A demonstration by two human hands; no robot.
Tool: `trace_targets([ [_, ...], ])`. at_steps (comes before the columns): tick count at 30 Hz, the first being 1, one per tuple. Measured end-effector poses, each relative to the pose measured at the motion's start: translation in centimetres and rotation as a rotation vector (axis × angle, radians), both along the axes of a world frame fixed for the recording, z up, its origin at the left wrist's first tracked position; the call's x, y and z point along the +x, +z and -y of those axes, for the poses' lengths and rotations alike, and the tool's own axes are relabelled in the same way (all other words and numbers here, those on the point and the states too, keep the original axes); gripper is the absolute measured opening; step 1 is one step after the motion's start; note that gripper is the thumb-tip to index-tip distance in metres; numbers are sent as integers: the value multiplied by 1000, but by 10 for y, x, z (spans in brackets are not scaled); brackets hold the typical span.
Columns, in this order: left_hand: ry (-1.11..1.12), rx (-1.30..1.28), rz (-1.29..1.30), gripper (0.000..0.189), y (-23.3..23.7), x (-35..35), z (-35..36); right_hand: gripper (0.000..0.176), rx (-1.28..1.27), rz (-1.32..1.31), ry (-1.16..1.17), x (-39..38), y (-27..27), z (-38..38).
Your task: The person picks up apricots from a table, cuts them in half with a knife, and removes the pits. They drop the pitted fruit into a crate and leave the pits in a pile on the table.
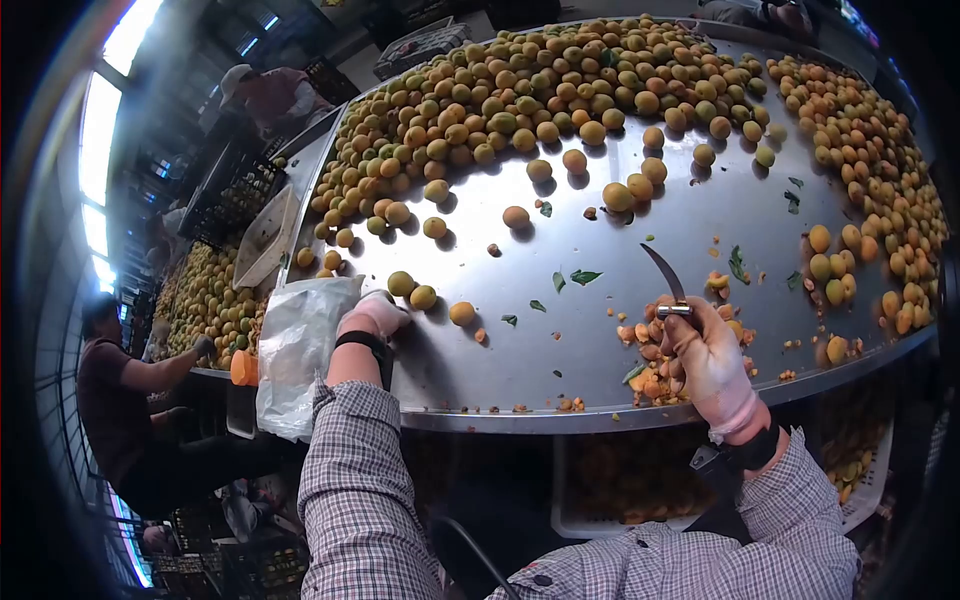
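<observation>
In the head view, a steel table [560,340] curves across the frame. A broad heap of apricots [520,90] lies from ten to one o'clock, and a second band of fruit [880,190] runs down the rim at three o'clock.

We see the left hand [372,315], in a pale glove with a dark wrist strap, resting low on the steel at about eight o'clock of the frame. Its fingers are bent toward a pair of apricots [401,284] lying just beside them at one o'clock of the hand. We cannot tell whether the fingers close on anything. A lone apricot [461,313] sits near, at three o'clock of that hand. A clear plastic bag [298,355] hangs over the table edge at its nine o'clock.

The right hand [712,368], also gloved, is at four o'clock of the frame, fist wrapped around the handle of a knife [667,280]. The curved blade rises toward eleven o'clock. Cut pieces [645,360] lie heaped against this hand at its nine o'clock, and green leaves [585,277] are scattered on the bare steel between the hands.

At the far left, at eight o'clock, a person in a dark red shirt [110,400] reaches into another pile of fruit [205,295].
</observation>
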State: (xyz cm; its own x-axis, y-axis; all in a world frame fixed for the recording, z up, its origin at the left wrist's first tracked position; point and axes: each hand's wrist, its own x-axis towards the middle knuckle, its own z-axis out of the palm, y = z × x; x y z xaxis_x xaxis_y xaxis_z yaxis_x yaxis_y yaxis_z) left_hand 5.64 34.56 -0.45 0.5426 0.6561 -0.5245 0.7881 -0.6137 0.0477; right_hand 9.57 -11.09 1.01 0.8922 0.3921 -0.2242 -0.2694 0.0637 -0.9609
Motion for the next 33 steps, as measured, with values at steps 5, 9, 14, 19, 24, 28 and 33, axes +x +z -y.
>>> trace_targets([
  [5,-14,-224,264,55,36,-17,62,20,-5,-14,41,-8,0,0],
  [9,9,-687,706,33,61,-41,138,21,-44,126,149,-20,4,5],
  [14,474,-1411,904,42,55,-64,248,21,-63,330,242,-38,1,12],
  [19,548,-1694,956,53,15,-67,300,21,-285,485,243,-41,-1,23],
  [24,266,-1707,935,56,-1,-55,309,20,-323,499,226,-33,-6,34],
  [28,274,-1552,970,55,-3,-44,324,21,-414,528,220,-27,-6,39],
  [33,184,-1456,957,66,19,-44,337,21,-453,582,193,-25,-9,43],
])
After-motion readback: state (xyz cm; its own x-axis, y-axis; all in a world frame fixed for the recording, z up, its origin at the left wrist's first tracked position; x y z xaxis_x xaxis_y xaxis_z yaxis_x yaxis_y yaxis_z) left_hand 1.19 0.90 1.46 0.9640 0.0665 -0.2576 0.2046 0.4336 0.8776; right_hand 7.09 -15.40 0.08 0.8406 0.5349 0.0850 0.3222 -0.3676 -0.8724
